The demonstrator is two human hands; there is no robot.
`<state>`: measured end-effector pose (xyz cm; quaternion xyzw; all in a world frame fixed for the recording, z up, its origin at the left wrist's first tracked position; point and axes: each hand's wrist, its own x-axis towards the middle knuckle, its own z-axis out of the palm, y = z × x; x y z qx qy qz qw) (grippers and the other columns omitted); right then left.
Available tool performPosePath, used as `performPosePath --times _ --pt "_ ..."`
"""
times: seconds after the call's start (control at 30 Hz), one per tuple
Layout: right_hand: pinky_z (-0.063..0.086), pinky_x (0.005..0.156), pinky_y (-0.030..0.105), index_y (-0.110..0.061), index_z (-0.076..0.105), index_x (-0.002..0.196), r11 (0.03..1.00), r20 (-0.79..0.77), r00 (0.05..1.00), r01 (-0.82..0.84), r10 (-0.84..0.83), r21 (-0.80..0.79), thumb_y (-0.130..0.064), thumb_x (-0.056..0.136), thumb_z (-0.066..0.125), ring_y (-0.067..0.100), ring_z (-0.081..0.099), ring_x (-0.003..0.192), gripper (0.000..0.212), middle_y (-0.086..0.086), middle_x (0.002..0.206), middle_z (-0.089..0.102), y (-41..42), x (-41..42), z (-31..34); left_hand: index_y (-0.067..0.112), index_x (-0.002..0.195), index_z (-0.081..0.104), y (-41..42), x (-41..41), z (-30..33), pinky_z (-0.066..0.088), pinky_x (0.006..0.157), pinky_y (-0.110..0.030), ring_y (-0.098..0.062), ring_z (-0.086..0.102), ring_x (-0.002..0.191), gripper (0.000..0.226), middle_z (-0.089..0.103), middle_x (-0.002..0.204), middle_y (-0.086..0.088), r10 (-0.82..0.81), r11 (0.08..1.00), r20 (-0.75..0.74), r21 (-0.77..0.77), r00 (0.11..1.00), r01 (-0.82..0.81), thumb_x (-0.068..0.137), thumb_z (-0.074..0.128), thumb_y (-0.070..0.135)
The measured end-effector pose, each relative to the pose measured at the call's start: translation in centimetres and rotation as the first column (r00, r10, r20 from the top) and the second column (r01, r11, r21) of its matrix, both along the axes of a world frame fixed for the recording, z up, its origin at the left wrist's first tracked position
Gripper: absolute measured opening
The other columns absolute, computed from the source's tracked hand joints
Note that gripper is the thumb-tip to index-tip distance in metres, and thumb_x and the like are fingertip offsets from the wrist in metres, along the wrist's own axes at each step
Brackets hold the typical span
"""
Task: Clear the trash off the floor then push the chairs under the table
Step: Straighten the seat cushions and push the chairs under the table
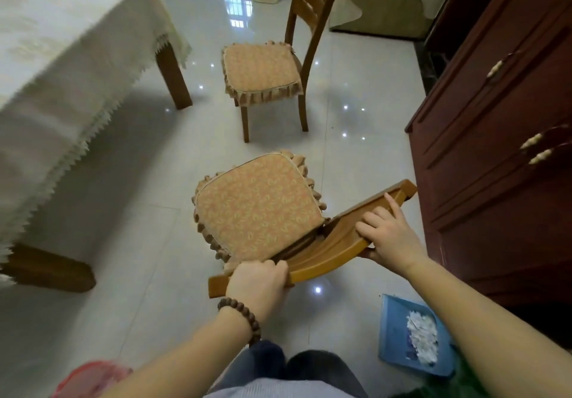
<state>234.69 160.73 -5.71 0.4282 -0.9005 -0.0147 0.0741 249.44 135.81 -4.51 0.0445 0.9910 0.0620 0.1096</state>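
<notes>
Glossy pale tiles (130,242) cover the floor and mirror the ceiling lights. On the left stands the table (173,78) under a cream cloth (62,57) with a toothed hem, two wooden legs showing below it. At the near left edge a red object (93,379) sits blurred; I cannot tell what it is.

In the middle, close to the person, the near chair (260,208) stands clear of the table, its cushioned seat turned toward the table. The left hand (257,286), a bead bracelet (240,317) on its wrist, has its fingers curled round the left end of the curved top rail. The right hand (387,236) grips the rail further right, fingers wrapped over the top, the forefinger stretched along the wood.

Beyond it the far chair (269,69) also stands out on the open floor, well apart from the table.

On the near right a blue dustpan (399,329) lies on the tiles, holding white paper scraps (422,340). A dark red cabinet (495,149) with drawers fills the right side.
</notes>
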Motion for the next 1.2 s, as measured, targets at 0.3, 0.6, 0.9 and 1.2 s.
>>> performPosePath --times 0.3,0.6,0.9,1.2 --pt "0.028 0.1 0.052 -0.018 0.056 0.077 0.962 -0.072 0.984 -0.174 0.163 -0.21 -0.046 0.064 0.079 0.027 0.056 0.078 0.038 -0.002 0.076 0.059 -1.7 -7.8 -1.9 0.027 0.079 0.042 -0.6 -5.1 0.7 0.032 0.054 -0.029 -0.02 0.058 0.07 0.014 0.06 0.078 0.004 0.159 0.968 -0.04 -0.19 0.986 -0.164 0.088 0.047 0.037" --pt "0.028 0.1 0.054 -0.021 0.046 0.08 0.894 -0.056 0.927 -0.373 0.372 -0.248 -0.043 0.064 0.081 0.026 0.053 0.077 0.044 -0.003 0.074 0.057 -4.2 -14.4 -2.5 0.028 0.081 0.051 1.6 -6.9 -0.2 0.034 0.053 -0.027 -0.017 0.059 0.068 0.017 0.061 0.077 0.006 0.401 0.883 -0.066 -0.235 0.913 -0.405 0.086 0.049 0.044" --pt "0.024 0.104 0.053 -0.021 0.047 0.084 0.758 -0.072 0.801 -0.588 0.595 -0.282 -0.047 0.073 0.071 0.023 0.05 0.084 0.036 -0.002 0.082 0.061 -14.5 -17.2 -3.0 0.024 0.068 0.06 -2.1 -5.3 -0.3 0.038 0.045 -0.023 -0.019 0.055 0.046 0.024 0.058 0.055 0.004 0.566 0.766 -0.218 -0.215 0.795 -0.605 0.064 0.077 0.041" --pt "0.024 0.102 0.051 -0.015 0.055 0.079 0.71 -0.043 0.738 -0.662 0.673 -0.24 -0.044 0.073 0.074 0.03 0.058 0.078 0.034 0.001 0.076 0.06 -26.0 -20.9 -2.5 0.022 0.068 0.059 -10.0 -8.1 0.1 0.039 0.054 -0.028 -0.022 0.056 0.057 0.025 0.059 0.061 0.002 0.676 0.656 -0.256 -0.218 0.691 -0.722 0.062 0.076 0.038"
